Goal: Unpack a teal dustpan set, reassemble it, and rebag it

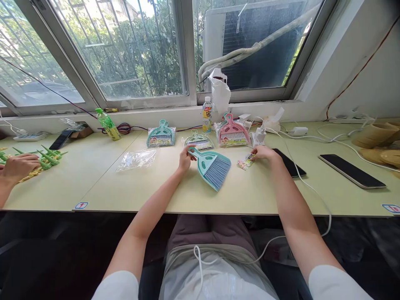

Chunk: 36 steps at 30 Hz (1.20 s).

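Teal brush [211, 167] | left hand [185, 160] pinches handle; right hand [262, 153] pinches label card [246, 161]; bare table [131, 187] nearer

Teal mini brush w/ dustpan [211, 166] lying flat on the worktop, handle pointing up-left. Small printed label card [246, 161] just right of it, prob flat.

Both arms outstretched fwd, L hand [184, 160] fingers curled, R hand [263, 153] palm down.
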Tool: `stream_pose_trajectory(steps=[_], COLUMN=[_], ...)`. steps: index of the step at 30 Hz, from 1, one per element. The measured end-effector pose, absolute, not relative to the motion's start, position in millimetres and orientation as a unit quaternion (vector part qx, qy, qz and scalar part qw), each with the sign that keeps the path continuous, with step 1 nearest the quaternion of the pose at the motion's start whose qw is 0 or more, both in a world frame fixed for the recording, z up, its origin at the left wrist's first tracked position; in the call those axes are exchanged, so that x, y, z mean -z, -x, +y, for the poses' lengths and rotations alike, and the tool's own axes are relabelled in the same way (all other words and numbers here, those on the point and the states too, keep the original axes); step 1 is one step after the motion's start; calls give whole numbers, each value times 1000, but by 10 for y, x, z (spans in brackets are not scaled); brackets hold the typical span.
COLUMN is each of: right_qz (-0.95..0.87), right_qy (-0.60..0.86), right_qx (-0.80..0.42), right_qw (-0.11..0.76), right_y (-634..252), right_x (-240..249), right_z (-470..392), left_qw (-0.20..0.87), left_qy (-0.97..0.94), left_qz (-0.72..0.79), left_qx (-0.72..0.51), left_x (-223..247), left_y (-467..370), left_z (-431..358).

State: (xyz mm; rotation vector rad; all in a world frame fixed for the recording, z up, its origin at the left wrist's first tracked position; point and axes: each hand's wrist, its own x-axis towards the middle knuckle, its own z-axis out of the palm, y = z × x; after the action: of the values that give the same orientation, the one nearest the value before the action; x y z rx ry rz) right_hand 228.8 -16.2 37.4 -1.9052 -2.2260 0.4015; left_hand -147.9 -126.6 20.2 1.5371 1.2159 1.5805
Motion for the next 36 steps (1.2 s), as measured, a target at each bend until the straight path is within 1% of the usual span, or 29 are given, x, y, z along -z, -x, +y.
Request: stream_pose_trajectory(steps=[2, 4, 5, 7, 9, 11, 13, 18, 22, 24, 29, 36], right_qz=[-750, -763, -775, -799, -803, -789, -769, -706, -651, -626, -588, -507], right_qy=[620, 553, 493, 349, 255, 222, 239, 301, 331, 357, 404, 440], right_qx=[-211, -308, -364, -457, -509, -547, -563, -535, -516, -515, -508, -520], right_qw=[89, 127, 153, 177, 176, 168, 188, 354, 447, 465, 482, 528], right_y=[-2221, -2111, -2037, -1852, -1619, -1355, -1089, -635, -552, -549, -562, -539], right_x=[-473, -632, -723, -885, -967, -929, -785, -336, -162, -114, -41, 7], right_z=[-238, -372, -459, -650, -828, -960, -1041, -1088, -1042, -1007, -926, -910], left_qw=[355, 395, 406, 413, 413, 427, 454, 525, 608, 610, 597, 573], left_qy=[-558, -539, -532, -522, -511, -500, -489, -427, -364, -370, -411, -479], left_qz=[460, 462, 461, 459, 461, 468, 465, 403, 328, 321, 392, 355], left_qx=[-593, -584, -583, -588, -596, -591, -582, -616, -625, -623, -567, -562], left_x=[-250, -304, -327, -358, -358, -332, -302, -348, -412, -383, -262, -291], left_y=[1493, 1502, 1505, 1510, 1517, 1524, 1531, 1535, 1445, 1359, 1230, 1272], left_z=[-1278, -1297, -1307, -1321, -1322, -1308, -1288, -1286, -1357, -1388, -1402, -1420])
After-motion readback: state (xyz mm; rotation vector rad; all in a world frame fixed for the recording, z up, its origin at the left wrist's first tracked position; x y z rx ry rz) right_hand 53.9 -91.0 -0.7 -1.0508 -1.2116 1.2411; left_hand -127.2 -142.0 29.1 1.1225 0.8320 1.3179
